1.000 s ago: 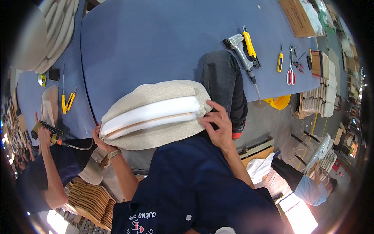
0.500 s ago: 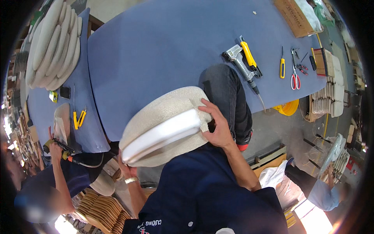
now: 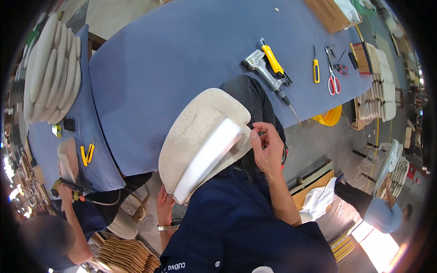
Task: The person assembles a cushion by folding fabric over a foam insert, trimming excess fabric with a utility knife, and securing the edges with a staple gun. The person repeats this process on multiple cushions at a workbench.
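Blue table [image 3: 164,63] cropped; right hand [image 3: 268,148] pinching cushion [image 3: 193,129] edge; left hand [image 3: 164,207] half-hidden, grip unclear.

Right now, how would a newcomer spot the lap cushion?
Find the big blue table. At its near edge, the beige cushion sits between the person's left hand and right hand. Unlike the stacked cushions at far left, it shows a white strip.

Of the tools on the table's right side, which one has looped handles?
The red-handled scissors, between the yellow-handled screwdriver and the small pliers; neither neighbour has finger loops.
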A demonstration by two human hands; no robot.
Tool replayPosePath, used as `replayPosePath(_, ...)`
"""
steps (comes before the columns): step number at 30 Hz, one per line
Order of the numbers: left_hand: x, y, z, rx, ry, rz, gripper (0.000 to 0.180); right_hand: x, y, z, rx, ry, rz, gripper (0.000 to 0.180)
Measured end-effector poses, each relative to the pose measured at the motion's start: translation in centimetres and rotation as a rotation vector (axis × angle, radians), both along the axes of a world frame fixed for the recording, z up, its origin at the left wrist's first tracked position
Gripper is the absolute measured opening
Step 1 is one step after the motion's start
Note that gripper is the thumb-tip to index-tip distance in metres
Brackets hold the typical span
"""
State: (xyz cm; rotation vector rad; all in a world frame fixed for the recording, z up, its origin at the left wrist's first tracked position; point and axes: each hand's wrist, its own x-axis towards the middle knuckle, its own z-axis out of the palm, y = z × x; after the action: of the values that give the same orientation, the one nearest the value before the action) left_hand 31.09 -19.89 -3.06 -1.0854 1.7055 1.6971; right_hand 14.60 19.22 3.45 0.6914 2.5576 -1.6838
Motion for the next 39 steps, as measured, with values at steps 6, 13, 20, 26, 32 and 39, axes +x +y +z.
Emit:
replayPosePath(6,-13.1,8.3,4.3,-0.659,0.612,-0.87,0.078,-0.6,-1.2,-3.1,0.077,-0.152,0.02,0.047)
replayPosePath(13,-22.7,20.9,6.5,-0.586,0.856,-1.337,0.096,-3.6,-1.2,-2.6,-0.15,-0.27,0.026,0.043)
replayPosePath(20,-26.2,21.6,3.6,-0.701,0.901,-1.278,0.097,-5.2,-3.2,-5.6,-0.31,-0.045,-0.006,0.036)
replayPosePath(26,-29.8,18.9,6.7,-0.543,0.724,-1.151,0.092,-9.4,-5.7,-3.0,-0.359,0.082,0.069,0.029)
replayPosePath(32,-32.7,18.9,5.9,-0.517,0.698,-1.064,0.094,-13.0,-6.2,-3.3,-0.167,0.054,0.085,0.03)
replayPosePath(39,-34.6,18.0,3.7,-0.363,0.859,-1.092,0.09,-13.8,-7.1,-3.5,-0.183,0.027,0.046,0.032)
